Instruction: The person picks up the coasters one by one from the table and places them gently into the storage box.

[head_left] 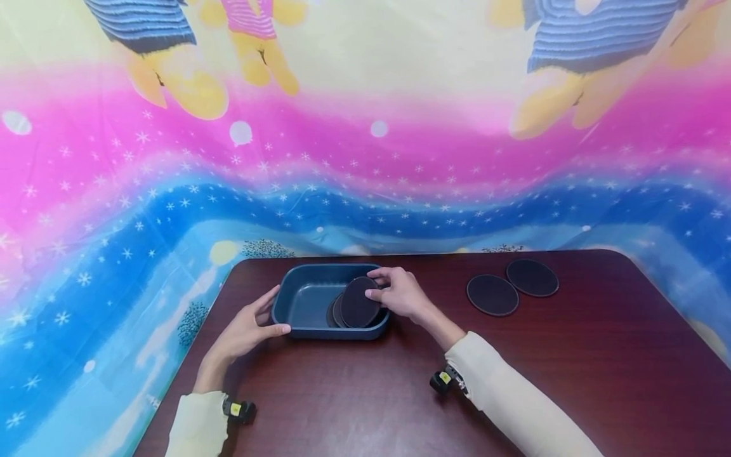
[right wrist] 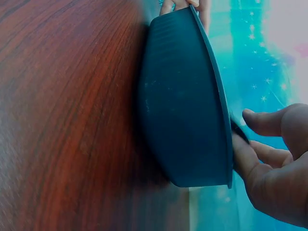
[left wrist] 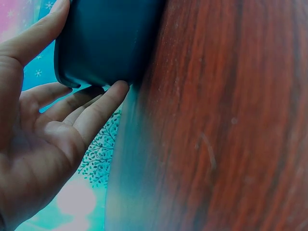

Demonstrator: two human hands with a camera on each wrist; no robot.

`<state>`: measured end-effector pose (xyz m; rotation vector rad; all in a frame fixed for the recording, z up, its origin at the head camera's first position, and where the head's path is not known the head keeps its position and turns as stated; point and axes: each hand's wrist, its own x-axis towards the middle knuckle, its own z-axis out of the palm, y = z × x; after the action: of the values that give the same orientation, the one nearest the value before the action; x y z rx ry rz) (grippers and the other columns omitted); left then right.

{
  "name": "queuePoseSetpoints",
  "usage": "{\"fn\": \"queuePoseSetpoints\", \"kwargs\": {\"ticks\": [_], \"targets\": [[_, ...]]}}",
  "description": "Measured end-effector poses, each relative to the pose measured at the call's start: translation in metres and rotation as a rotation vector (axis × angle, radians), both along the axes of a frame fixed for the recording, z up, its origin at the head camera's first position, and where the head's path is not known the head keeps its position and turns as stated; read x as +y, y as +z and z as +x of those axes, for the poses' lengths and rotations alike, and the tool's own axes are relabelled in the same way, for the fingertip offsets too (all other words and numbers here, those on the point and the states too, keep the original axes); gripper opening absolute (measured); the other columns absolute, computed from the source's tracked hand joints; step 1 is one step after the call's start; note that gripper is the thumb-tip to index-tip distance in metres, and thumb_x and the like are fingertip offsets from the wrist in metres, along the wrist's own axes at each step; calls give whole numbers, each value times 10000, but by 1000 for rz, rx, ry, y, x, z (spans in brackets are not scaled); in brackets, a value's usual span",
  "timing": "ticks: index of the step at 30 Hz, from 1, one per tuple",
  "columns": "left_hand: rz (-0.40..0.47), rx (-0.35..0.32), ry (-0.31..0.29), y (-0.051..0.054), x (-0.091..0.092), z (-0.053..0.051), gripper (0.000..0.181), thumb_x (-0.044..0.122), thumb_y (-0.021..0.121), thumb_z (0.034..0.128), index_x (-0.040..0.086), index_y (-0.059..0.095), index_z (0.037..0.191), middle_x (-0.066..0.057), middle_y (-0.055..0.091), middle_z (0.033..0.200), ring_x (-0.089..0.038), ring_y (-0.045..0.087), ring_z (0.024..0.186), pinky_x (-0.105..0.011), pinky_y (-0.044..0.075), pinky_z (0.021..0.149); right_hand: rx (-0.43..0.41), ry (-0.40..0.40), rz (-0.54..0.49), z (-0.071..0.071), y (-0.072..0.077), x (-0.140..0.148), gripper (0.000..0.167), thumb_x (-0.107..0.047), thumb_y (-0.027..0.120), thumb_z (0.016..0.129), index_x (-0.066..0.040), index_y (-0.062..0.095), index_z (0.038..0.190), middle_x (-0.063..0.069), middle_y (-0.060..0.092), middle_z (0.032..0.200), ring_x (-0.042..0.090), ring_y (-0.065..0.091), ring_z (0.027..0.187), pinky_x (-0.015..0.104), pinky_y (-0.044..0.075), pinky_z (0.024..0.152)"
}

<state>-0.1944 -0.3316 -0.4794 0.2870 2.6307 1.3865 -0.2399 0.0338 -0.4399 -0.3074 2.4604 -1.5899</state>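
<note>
A dark blue-green rectangular container [head_left: 305, 303] stands on the table. My left hand [head_left: 248, 327] is at its left end, thumb on the near corner and fingertips touching the end wall; in the left wrist view those fingers [left wrist: 98, 113] are fairly straight. Over the container's right end, my right hand [head_left: 400, 295] holds a round black coaster [head_left: 358, 308] by its edge, with the thumb on the upper face. The coaster is tilted, and more round coasters [head_left: 333, 312] show partly beneath it. In the right wrist view only a sliver of the coaster [right wrist: 239, 131] appears above the rim.
Two more black coasters, one nearer [head_left: 492, 295] and one farther [head_left: 532, 277], lie on the right of the brown wooden table [head_left: 354, 393], their edges meeting or slightly overlapping. A colourful printed cloth [head_left: 365, 158] hangs behind the table's far edge.
</note>
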Motion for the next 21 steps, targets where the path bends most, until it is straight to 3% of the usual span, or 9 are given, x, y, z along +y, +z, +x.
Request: {"fn": "queuePoseSetpoints", "kwargs": {"ticks": [5, 8, 12, 21], "targets": [[-1, -5, 3, 1, 0, 0, 1001, 265, 838, 956, 169, 215, 1734, -245, 350, 1728, -518, 468, 1509, -572, 556, 1103, 153, 44, 212, 2, 5, 0, 444, -238, 770, 1008, -99, 701, 1424, 149, 755, 1345, 249, 781, 1155, 424, 621, 1010], [0, -5, 0, 1, 0, 0, 1002, 275, 839, 956, 178, 215, 1735, -239, 351, 1730, -515, 465, 1512, -570, 558, 1101, 218, 75, 266, 5, 10, 2, 477, -293, 750, 1027, -125, 671, 1467, 115, 710, 1443, 291, 704, 1319, 478, 575, 1096], [4, -2, -4, 1, 1, 0, 1003, 283, 840, 955, 183, 217, 1735, -232, 348, 1733, -514, 463, 1514, -571, 559, 1099, 252, 74, 216, 8, 12, 12, 498, -293, 736, 1040, -145, 634, 1505, 95, 662, 1515, 314, 650, 1396, 499, 568, 1107], [1, 1, -1, 0, 0, 0, 996, 271, 839, 957, 185, 222, 1734, -240, 344, 1732, -526, 461, 1511, -573, 560, 1096, 216, 61, 83, 10, 6, 37, 536, -255, 735, 1041, -115, 590, 1539, 132, 631, 1545, 330, 644, 1404, 498, 579, 1090]]}}
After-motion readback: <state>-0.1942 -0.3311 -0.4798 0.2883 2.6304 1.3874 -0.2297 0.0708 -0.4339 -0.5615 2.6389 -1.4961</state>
